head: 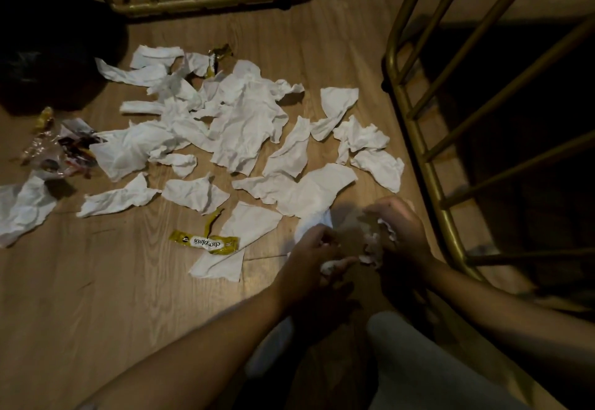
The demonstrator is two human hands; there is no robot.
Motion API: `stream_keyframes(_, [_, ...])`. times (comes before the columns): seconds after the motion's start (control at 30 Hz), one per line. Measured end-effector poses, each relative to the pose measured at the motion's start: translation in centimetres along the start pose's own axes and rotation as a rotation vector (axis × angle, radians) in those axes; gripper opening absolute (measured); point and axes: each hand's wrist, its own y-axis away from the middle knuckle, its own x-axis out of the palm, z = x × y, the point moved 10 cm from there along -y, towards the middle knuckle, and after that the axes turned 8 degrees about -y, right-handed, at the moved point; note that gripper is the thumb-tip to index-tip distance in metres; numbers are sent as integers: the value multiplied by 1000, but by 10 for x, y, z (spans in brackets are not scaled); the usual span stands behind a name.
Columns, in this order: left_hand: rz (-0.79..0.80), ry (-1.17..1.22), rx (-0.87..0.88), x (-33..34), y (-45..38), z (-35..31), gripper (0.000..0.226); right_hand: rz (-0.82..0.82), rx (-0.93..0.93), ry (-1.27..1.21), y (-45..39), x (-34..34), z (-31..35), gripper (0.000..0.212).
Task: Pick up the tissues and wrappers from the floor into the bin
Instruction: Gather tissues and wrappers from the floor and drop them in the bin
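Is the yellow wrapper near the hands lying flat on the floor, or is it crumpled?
Mostly flat: the long yellow foil wrapper lies stretched on the wooden floor, printing readable; only one torn strip curls up.

Wood-grain floor [96, 297], many crumpled white tissues [244, 119] scattered across it, a yellow wrapper [206, 242] lying flat among the near pieces, another yellow wrapper [219, 55] at the far edge, crinkled clear and dark wrappers [61, 148] at left, a dark bin bag [48, 71] far left.

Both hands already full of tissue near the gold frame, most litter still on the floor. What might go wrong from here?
Wads may slip from the left hand or right hand if they grab more. The dark bin sits far left, past the whole tissue pile, so carried bits may drop. The yellow wrapper is easily missed.
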Motion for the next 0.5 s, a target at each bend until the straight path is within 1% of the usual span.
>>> stream_keyframes(0.07, [16,24,-32,9,-8,0,27,90,69,107,20,7,-25,45])
stream_keyframes(0.1, [44,6,-31,12,-12,-2,29,138,89,142,31,13,-34,44])
stream_keyframes(0.13, [63,-27,11,14,-14,-4,35,179,100,159,41,19,-39,40])
stream_keyframes(0.2, [64,-294,130,25,-10,-3,50,264,95,166,58,31,-44,44])
stream_keyframes(0.27, [149,-483,6,34,-5,18,68,333,38,180,67,40,-37,55])
stream_keyframes(0.3, [180,-534,-69,36,-2,27,71,341,28,176,69,41,-34,60])
stream_keyframes(0.33, [186,-563,-109,38,2,32,72,323,53,153,70,39,-34,64])
stream_keyframes(0.4, [237,-543,-148,45,11,40,70,260,160,85,66,33,-45,72])
stream_keyframes(0.47, [266,-447,-138,49,13,45,66,239,221,40,56,30,-56,66])
stream_keyframes(0.5, [270,-385,-108,49,14,45,65,243,206,39,49,29,-55,60])
